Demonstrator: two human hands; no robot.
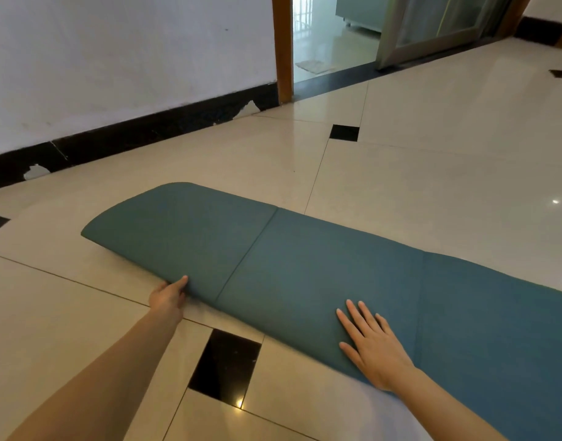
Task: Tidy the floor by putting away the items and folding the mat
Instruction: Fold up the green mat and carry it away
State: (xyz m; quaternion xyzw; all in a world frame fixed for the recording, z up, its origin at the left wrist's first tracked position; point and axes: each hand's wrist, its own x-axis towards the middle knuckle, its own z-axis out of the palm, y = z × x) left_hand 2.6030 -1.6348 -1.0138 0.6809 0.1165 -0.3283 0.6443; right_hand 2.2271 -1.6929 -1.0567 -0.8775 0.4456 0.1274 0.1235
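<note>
One teal mat (305, 268) lies across the middle of the frame on a cream tiled floor (432, 122), running from the centre left off the right edge. Two bare hands work on it. At the lower left, the left hand (168, 297) grips the mat's near edge, thumb on top and fingers hidden beneath, where the rounded left end sits slightly raised off the tiles. Two seams cross the mat, dividing it into three visible panels. At the lower centre right, the right hand (370, 342) rests flat on the middle panel near its front edge, fingers straight and spread, holding nothing. Four small black inset tiles (224, 367) show among the large cream ones. Bare floor lies all round the mat. Along the upper left runs a white wall (114, 58) with a chipped black skirting (130, 135); at the upper centre stands a wooden door frame (282, 46), and beyond it an open glass door (432, 27).
</note>
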